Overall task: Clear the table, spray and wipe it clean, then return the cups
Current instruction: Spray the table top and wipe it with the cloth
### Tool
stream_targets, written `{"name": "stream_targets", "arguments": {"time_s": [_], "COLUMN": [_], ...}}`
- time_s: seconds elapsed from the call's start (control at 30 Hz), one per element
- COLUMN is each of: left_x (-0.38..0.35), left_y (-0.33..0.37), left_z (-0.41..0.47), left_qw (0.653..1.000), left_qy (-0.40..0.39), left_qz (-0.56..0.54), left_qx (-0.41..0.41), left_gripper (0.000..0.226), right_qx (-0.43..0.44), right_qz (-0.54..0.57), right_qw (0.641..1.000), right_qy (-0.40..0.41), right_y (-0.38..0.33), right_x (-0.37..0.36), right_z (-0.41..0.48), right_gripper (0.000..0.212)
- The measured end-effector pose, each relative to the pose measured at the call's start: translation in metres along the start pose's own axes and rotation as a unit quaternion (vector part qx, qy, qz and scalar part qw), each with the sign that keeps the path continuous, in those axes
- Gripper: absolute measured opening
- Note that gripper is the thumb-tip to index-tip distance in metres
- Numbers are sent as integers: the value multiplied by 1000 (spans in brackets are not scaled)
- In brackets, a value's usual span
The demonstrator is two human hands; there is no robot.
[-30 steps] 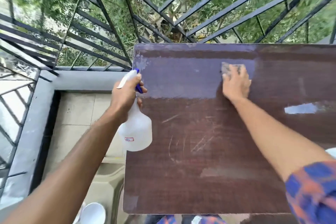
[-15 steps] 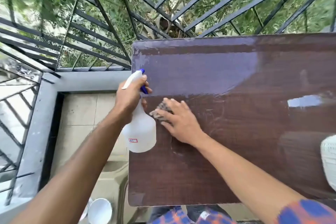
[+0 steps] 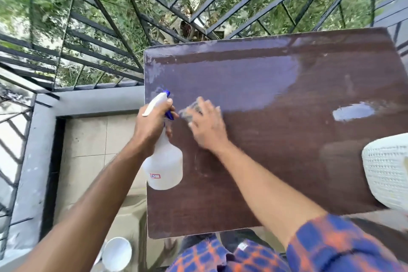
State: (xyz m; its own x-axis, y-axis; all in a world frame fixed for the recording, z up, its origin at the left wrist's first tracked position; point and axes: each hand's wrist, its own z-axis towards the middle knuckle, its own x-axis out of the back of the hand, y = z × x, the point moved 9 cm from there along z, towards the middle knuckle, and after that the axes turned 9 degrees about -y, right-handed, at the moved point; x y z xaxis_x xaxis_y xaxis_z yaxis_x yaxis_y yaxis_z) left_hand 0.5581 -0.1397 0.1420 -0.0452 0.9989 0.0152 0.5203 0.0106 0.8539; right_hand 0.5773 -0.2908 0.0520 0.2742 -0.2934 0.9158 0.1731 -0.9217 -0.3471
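Bare wood across middle, far side and right of table (image 3: pixel 309 139); left edge crowded: left hand (image 3: pixel 152 127) grips spray bottle (image 3: pixel 164 164) hanging over that edge, right hand (image 3: pixel 208 127) just beside it, flat on blurred cloth (image 3: pixel 193 107); only a narrow gap between the two hands; white woven object (image 3: pixel 386 172) overlaps near right corner; railing (image 3: pixel 106 26) close behind far edge and along left; tiled floor strip (image 3: pixel 88 139) between table and grey ledge (image 3: pixel 92 100) passable; white cup (image 3: pixel 117 254) low by near left corner.
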Motion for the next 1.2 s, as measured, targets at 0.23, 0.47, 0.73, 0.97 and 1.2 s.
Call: {"name": "stream_targets", "arguments": {"time_s": [0.23, 0.47, 0.73, 0.97, 1.2], "left_x": [-16, -19, -10, 5, 9], "left_y": [-22, -25, -30, -47, -55], "left_z": [-9, -24, -34, -48, -73], "left_qw": [998, 997, 997, 996, 997], "left_qy": [-37, -55, -65, -78, -72], "left_qz": [39, 58, 34, 37, 22], "left_qx": [10, 6, -3, 21, 30], "left_gripper": [26, 26, 23, 24, 25], "right_qx": [53, -273, 123, -65, -252], "right_qz": [21, 25, -17, -8, -34], "right_qw": [998, 960, 991, 998, 967], "right_qy": [23, 56, -54, -15, 32], "right_y": [46, 194, -43, 122, 141], "right_x": [-7, 60, -44, -17, 22], "right_z": [-118, -39, -111, -211, -122], "right_gripper": [36, 50, 38, 49, 52]}}
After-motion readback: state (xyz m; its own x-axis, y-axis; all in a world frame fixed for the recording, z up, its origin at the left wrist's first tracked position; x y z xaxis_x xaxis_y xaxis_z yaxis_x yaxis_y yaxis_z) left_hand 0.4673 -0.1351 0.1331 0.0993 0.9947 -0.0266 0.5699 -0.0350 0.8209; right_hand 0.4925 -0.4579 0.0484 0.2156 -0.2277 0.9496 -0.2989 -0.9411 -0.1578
